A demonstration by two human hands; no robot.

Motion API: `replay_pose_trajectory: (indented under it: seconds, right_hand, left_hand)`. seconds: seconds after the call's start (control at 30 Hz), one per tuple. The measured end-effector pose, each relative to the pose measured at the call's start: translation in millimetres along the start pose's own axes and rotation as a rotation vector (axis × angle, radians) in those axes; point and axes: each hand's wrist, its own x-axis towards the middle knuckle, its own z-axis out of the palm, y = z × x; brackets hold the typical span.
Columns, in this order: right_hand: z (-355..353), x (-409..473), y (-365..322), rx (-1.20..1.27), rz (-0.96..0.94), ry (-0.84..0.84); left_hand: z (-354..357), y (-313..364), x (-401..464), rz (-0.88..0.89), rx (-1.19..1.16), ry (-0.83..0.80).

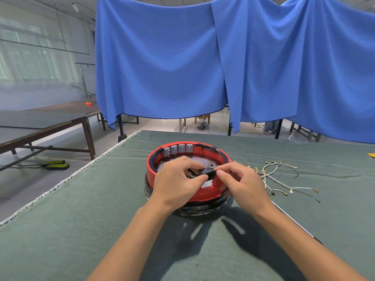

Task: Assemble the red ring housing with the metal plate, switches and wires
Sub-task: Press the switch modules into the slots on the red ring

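The red ring housing (pixel 151 159) sits on a black tape-wrapped base (pixel 194 209) in the middle of the green table. A perforated metal plate (pixel 205 162) lies inside it. Several grey switches (pixel 178 149) stand in a row along the far inner wall. Both hands hover over the ring's near side and pinch one small black switch (pixel 208 171) between them: my left hand (pixel 176 179) from the left, my right hand (pixel 241 181) from the right. A rectangular cut-out (pixel 207 183) in the near wall shows just below the black switch.
A bundle of white wires with brass terminals (pixel 278 179) lies loose on the cloth to the right of the ring. A yellow object (pixel 371 155) peeks in at the right edge. Blue curtains (pixel 203 67) hang behind the table; its left edge (pixel 81 171) runs diagonally.
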Motion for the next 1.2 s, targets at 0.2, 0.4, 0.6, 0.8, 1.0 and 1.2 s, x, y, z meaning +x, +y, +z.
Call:
replay_pose_trajectory:
  seconds: [0.2, 0.4, 0.6, 0.8, 1.0, 1.2]
  right_hand:
    - [2.3, 1.2, -1.3, 0.023, 0.013, -0.004]
    - [3.3, 1.2, -0.7, 0.064, 0.034, 0.006]
    - [8.1, 1.6, 1.2, 0.038, 0.043, -0.006]
    - [9.6, 2.9, 3.1, 0.125, 0.141, -0.017]
    - [10.2, 3.6, 2.3, 0.171, 0.184, -0.007]
    - [15.5, 3.0, 2.1, 0.134, 0.179, 0.06]
  left_hand:
    - [-0.1, -0.5, -0.2, 0.008, 0.009, 0.0]
    - [0.2, -1.4, 1.1, 0.0, -0.003, -0.022]
    - [-2.1, -1.4, 1.3, 0.021, 0.073, -0.105]
    - [1.9, 1.0, 1.1, -0.066, 0.196, -0.036]
    - [7.4, 4.7, 8.7, -0.177, 0.393, -0.178]
    - [8.7, 4.1, 13.4, -0.235, 0.357, -0.185]
